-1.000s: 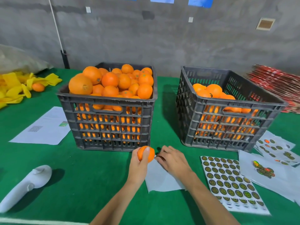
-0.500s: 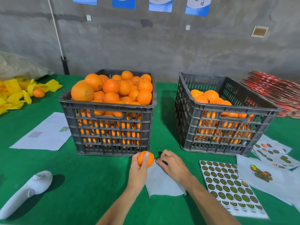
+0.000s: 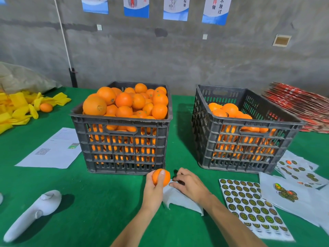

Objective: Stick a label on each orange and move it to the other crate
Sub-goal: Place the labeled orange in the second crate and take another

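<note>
My left hand grips a small orange just in front of the left crate, which is heaped with oranges. My right hand lies on a white backing sheet right of the orange, fingertips pinching a dark round label at the sheet's far edge. The right crate holds a lower pile of oranges. A full sheet of round labels lies to the right of my right forearm.
More label sheets lie at the right. A white handheld device rests at the lower left, a printed paper beside the left crate. Yellow foam nets and a loose orange sit far left; red flat packaging is stacked far right.
The view has tilted up, so everything sits lower in the frame. My right hand's fingers have closed at the backing sheet's far edge; the left hand keeps holding the orange in the same place.
</note>
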Demonstrator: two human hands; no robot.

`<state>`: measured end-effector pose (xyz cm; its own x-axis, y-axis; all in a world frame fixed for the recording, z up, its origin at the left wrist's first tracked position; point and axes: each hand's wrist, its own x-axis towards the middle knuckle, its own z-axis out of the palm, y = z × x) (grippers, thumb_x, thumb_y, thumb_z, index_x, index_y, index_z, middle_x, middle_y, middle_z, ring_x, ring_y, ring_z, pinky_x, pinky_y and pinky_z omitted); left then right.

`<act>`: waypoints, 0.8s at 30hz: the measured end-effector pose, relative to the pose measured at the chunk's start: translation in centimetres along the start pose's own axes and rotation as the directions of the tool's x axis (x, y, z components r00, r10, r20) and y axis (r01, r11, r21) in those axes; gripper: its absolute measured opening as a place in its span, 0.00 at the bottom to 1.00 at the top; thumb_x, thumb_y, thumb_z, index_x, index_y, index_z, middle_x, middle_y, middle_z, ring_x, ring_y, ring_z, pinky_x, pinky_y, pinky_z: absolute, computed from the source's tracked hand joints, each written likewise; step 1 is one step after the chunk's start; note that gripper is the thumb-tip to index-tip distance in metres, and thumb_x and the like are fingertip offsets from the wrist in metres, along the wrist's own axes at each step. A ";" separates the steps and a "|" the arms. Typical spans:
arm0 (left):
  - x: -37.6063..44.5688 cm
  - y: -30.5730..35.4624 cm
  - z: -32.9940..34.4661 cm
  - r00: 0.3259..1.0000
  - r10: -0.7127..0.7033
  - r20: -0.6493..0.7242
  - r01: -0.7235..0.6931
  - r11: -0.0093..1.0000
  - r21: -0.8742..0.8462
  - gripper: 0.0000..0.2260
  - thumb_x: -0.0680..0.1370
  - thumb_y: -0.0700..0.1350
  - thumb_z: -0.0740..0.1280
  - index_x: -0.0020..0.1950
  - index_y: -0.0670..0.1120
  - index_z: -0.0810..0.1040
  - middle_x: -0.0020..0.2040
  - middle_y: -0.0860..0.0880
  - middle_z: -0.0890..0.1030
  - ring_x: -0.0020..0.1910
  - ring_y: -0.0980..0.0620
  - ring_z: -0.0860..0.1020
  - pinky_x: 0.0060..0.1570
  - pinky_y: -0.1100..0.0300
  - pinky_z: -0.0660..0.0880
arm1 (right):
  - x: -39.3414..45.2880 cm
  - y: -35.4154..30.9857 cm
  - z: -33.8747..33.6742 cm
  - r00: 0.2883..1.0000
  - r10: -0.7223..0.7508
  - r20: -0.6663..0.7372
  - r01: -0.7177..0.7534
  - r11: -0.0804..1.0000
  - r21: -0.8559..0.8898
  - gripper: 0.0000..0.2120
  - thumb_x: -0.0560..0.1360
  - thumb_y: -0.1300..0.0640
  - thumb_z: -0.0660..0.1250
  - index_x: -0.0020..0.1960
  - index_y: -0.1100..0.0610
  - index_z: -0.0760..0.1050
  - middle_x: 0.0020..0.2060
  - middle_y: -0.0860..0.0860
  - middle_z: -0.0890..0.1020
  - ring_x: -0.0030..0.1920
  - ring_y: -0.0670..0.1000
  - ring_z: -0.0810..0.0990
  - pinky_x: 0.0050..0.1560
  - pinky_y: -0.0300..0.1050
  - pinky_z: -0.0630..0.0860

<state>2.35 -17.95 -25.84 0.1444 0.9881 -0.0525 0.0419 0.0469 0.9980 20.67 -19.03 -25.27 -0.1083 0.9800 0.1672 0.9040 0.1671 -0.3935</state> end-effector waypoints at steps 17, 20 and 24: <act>-0.2 0.5 -0.1 1.000 -0.016 0.023 0.015 0.999 0.041 0.24 0.77 0.65 0.61 0.68 0.53 0.70 0.57 0.54 0.78 0.55 0.57 0.78 0.56 0.57 0.70 | -0.6 -2.1 -0.1 0.832 0.536 -0.140 -0.297 0.645 0.704 0.07 0.78 0.58 0.74 0.40 0.53 0.86 0.45 0.52 0.81 0.45 0.50 0.82 0.42 0.34 0.75; 0.2 1.1 0.2 0.999 -0.043 0.015 0.043 0.999 -0.006 0.26 0.74 0.68 0.62 0.66 0.56 0.72 0.59 0.52 0.78 0.56 0.54 0.79 0.62 0.50 0.74 | -1.1 -3.5 -0.4 0.809 0.506 -0.300 -0.145 0.665 0.732 0.07 0.75 0.58 0.76 0.40 0.48 0.86 0.43 0.49 0.81 0.43 0.46 0.82 0.44 0.35 0.76; 0.3 3.4 1.3 0.996 -0.062 0.058 0.073 0.974 -0.212 0.27 0.73 0.65 0.67 0.67 0.51 0.76 0.62 0.47 0.80 0.59 0.47 0.82 0.65 0.46 0.78 | -1.5 -5.2 -1.9 0.784 0.373 -0.496 0.047 0.761 0.647 0.06 0.76 0.57 0.75 0.46 0.45 0.86 0.45 0.44 0.82 0.49 0.49 0.82 0.49 0.39 0.78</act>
<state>3.80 -17.69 -22.54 0.1981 0.9732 -0.1165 -0.1586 0.1492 0.9760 16.87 -21.55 -21.74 0.4573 0.7771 0.4324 0.4158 0.2430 -0.8764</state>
